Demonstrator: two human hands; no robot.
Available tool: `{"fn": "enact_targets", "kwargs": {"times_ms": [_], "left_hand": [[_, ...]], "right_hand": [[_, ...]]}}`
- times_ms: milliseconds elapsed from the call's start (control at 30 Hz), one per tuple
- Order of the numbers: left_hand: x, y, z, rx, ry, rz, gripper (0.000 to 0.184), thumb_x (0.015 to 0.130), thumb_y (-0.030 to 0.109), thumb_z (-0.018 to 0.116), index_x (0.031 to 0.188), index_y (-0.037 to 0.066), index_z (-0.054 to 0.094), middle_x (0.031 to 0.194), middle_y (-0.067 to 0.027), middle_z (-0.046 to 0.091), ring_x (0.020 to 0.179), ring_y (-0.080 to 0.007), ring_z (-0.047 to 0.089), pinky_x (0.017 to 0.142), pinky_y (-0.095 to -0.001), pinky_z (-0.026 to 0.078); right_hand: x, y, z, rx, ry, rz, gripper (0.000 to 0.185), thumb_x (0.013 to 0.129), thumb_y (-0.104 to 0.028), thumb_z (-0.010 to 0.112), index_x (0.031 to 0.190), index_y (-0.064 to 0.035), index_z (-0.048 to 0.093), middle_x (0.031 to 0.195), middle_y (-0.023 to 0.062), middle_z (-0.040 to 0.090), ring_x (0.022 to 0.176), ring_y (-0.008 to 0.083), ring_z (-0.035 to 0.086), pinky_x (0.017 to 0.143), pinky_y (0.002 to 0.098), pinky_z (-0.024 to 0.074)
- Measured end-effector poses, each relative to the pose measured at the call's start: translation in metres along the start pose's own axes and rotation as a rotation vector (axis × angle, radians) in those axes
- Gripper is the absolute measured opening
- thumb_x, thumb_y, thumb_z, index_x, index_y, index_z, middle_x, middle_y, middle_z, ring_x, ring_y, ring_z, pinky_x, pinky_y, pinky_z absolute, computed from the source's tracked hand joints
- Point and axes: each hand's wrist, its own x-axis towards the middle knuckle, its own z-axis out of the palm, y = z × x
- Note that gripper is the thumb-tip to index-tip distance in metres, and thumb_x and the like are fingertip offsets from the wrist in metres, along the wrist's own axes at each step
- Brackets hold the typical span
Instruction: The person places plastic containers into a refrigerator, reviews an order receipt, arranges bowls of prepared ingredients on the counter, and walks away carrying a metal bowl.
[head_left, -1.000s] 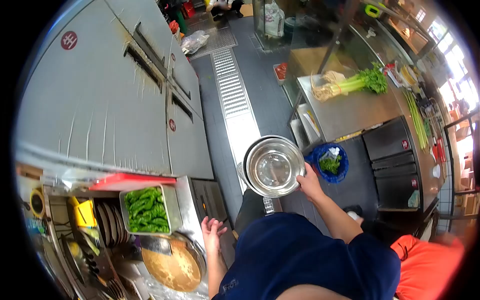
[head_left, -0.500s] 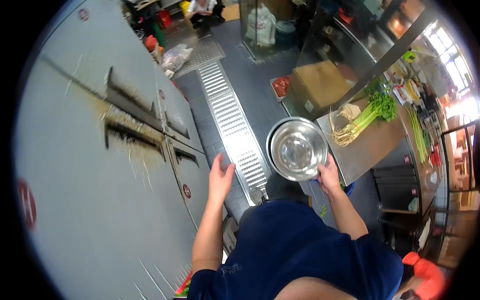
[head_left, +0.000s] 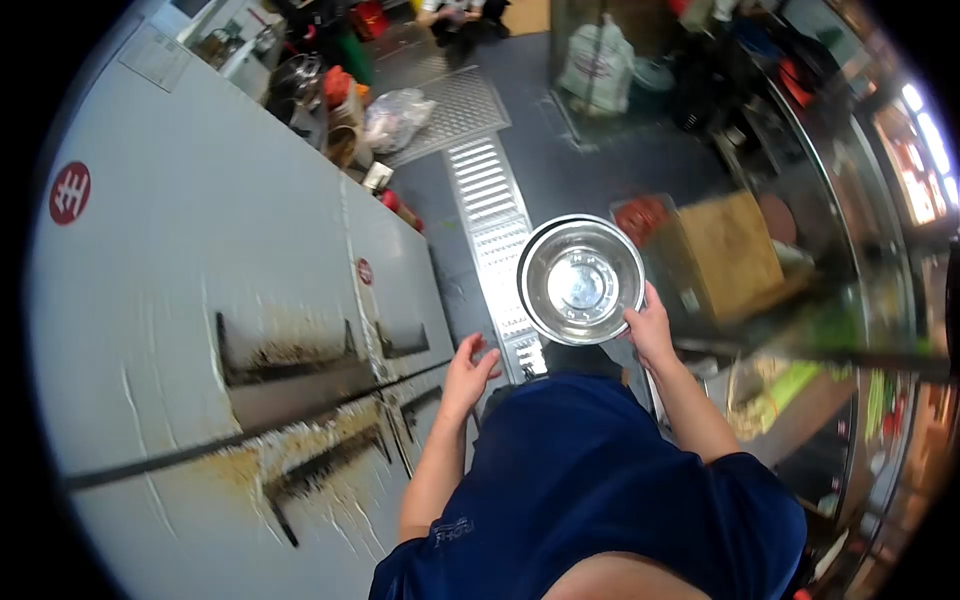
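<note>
My right hand [head_left: 650, 325] grips the rim of a shiny round metal bowl [head_left: 582, 285], thumb on the inner side. A second rim shows around its upper left edge, so two bowls appear nested. The inside holds nothing that I can see, only reflections. My left hand [head_left: 470, 377] hangs free to the left of the bowl, fingers loosely curved and apart, touching nothing. Close to it on the left stands a grey metal cabinet [head_left: 280, 260] with stained handles.
A ridged metal drain grate [head_left: 487, 190] runs along the dark floor ahead. On the right are a cardboard box [head_left: 725, 255], a red-filled tray [head_left: 640, 217] and celery [head_left: 785, 395] on a counter behind glass. A plastic bag [head_left: 397, 120] and a crouching person [head_left: 462, 18] are farther off.
My view has moved forward and turned, so the box and counter sit nearer on the right. The bowl stays in my right hand; my left hand remains empty.
</note>
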Motion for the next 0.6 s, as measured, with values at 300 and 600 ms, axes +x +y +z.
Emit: {"fn": "enact_targets", "kwargs": {"times_ms": [300,600], "left_hand": [[0.152,0.151,-0.030,-0.422,0.132,-0.077,0.058,0.097,0.022,0.063,0.143,-0.001,0.036,0.128,-0.0187,0.055,0.103,-0.0277,0.066,0.075,-0.0374,0.063],[0.400,0.280,-0.105,-0.306,0.155,-0.012,0.037,0.093,0.004,0.055,0.129,0.001,0.049,0.109,-0.0119,0.066,0.086,-0.0204,0.070,0.059,-0.0323,0.061]], "right_hand": [[0.197,-0.100,0.162,-0.035,-0.386,-0.022,0.072,0.083,0.006,0.056,0.150,0.0004,0.032,0.109,0.0154,0.068,0.079,0.0189,0.070,0.059,0.0303,0.0575],[0.387,-0.197,0.301,-0.140,-0.331,0.002,0.075,0.083,0.009,0.057,0.152,-0.0027,0.030,0.107,0.0168,0.067,0.076,0.0183,0.069,0.053,0.0261,0.0554]]}}
